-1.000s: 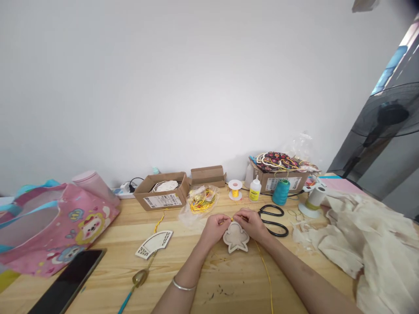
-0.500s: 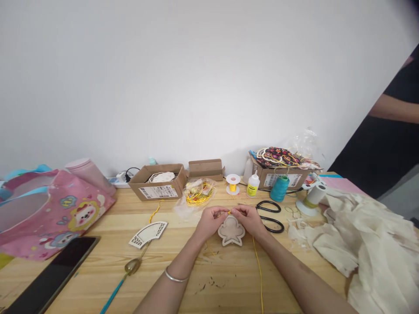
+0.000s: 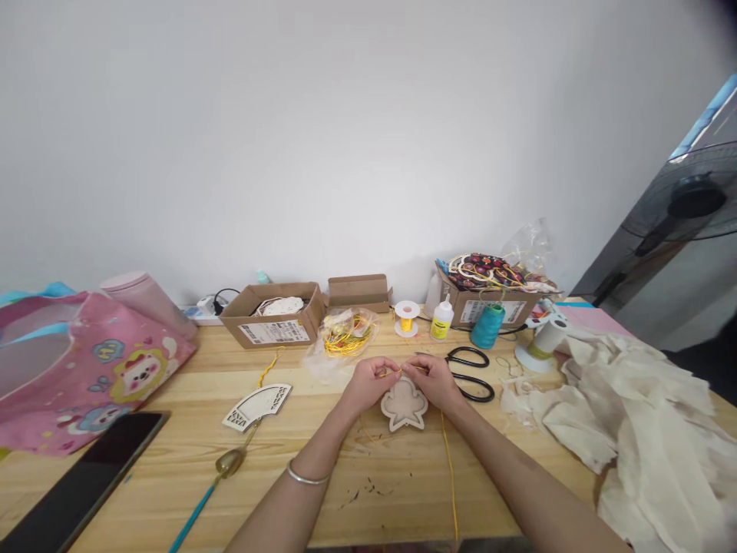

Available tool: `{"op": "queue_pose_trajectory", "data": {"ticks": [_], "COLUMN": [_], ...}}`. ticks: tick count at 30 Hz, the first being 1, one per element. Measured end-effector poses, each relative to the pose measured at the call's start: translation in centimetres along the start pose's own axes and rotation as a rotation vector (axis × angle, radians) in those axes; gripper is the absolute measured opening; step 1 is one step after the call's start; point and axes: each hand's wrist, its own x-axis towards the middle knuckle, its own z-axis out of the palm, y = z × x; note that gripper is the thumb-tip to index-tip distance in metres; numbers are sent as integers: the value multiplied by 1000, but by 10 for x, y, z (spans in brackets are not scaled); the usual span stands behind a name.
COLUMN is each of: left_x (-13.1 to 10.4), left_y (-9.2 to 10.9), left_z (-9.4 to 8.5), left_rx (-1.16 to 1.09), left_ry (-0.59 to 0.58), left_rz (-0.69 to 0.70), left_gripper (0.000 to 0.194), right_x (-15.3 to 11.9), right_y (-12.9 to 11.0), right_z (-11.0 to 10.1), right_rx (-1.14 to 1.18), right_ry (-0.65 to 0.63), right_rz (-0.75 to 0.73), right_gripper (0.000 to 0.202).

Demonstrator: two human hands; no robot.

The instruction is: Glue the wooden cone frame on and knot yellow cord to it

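My left hand (image 3: 374, 382) and my right hand (image 3: 431, 378) meet at the top of a pale flower-shaped wooden piece (image 3: 404, 405). Both pinch a thin yellow cord (image 3: 448, 461) there; its knot or loop is mostly hidden by my fingertips. One long end of the cord trails from under my right hand down to the table's front edge. A shorter strand (image 3: 367, 432) shows below my left hand. Just right of my right hand lie black-handled scissors (image 3: 473, 385), their blades partly hidden behind it.
A fan-shaped tassel ornament (image 3: 259, 405) and a phone (image 3: 86, 480) lie left on the table. Behind my hands stand a bag of yellow cords (image 3: 348, 336), a yellow spool (image 3: 406, 322), a glue bottle (image 3: 442, 319) and a teal thread cone (image 3: 487, 326). Cream cloth (image 3: 645, 430) heaps at right.
The view has shifted slightly. The person at the right has mostly left the frame, and a fan shows there now. My hands still pinch the cord, fingertips slightly farther apart.
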Motion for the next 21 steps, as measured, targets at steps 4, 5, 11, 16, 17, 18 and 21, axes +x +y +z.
{"op": "queue_pose_trajectory", "data": {"ticks": [4,5,11,16,17,18,21], "left_x": [1,1,1,1,2,2,3], "left_y": [-2,-3,-3,-3,-4,-4,-6], "left_z": [1,1,2,2,2,2,1], "left_rx": [44,46,-16,-58,-59,-56,-29], "left_ry": [34,42,19,-1,4,12,38], "left_rz": [-3,-6,-38,-79,-82,-82,-72], "left_gripper": [19,19,24,25,26,26,27], "right_x": [1,1,0,-1,-1,-1,-1], "right_y": [2,2,2,0,0,-1,1], "right_z": [1,1,-2,-3,-3,-3,-3], "right_rx": [-49,-46,44,71,71,72,63], "right_ry": [8,9,-13,-26,-23,-22,-37], "right_rz": [-25,-20,96,115,110,107,114], "right_gripper": [19,20,21,20,20,20,23]}}
